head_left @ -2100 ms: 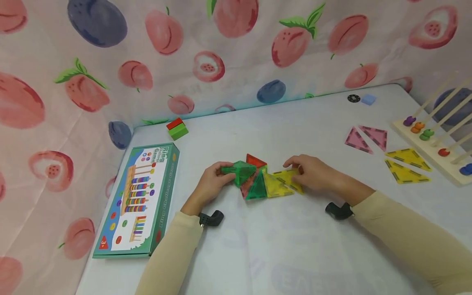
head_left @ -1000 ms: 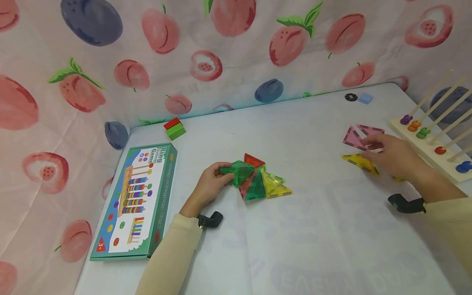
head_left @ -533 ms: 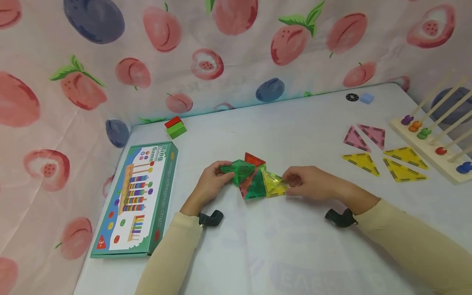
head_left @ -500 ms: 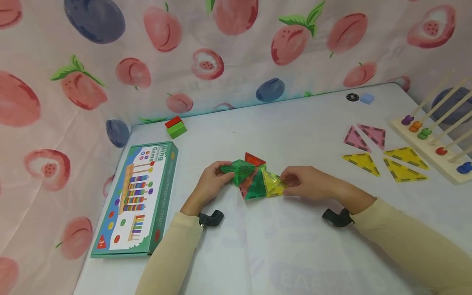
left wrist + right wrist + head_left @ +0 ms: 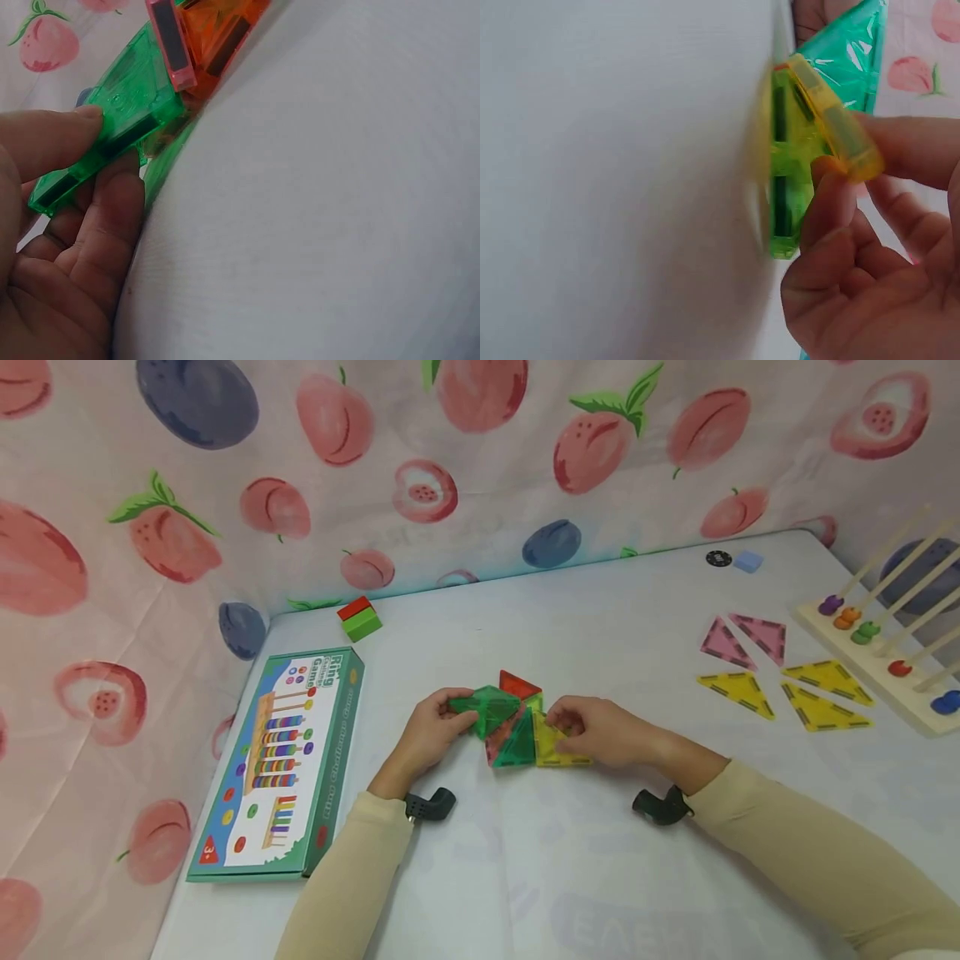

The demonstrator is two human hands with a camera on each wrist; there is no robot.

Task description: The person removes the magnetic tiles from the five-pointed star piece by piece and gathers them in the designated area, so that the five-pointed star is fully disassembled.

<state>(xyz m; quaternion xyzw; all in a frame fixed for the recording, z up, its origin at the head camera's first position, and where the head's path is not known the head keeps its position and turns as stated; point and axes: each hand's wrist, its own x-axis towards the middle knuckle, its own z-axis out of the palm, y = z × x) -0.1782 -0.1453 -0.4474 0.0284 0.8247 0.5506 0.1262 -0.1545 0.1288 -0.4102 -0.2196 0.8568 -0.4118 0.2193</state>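
In the head view, a cluster of see-through magnetic tiles stands mid-table, with a red triangle [image 5: 517, 683], a dark green triangle [image 5: 519, 748] and a yellow triangle [image 5: 553, 750]. My left hand [image 5: 431, 732] pinches a green magnetic tile [image 5: 131, 94] at the cluster's left side, thumb above and fingers below. At the right side, my right hand [image 5: 609, 733] pinches a tilted yellow magnetic tile [image 5: 834, 120] between thumb and fingers. That tile leans close against a yellow-green tile [image 5: 784, 199] at the table surface. My fingers partly cover the yellow pieces in the head view.
Loose yellow triangles [image 5: 825, 706] and pink triangles [image 5: 726, 645] lie to the right, beside a wooden peg rack [image 5: 877, 652]. A ring game box [image 5: 281, 760] lies left. Red and green blocks [image 5: 362, 623], a black chip [image 5: 718, 558] and a blue piece [image 5: 747, 561] sit farther back.
My right hand carried one yellow triangle from the cluster to the loose tiles, released it, then returned. It now grips another yellow tile, shifted slightly left. My left hand stayed put.
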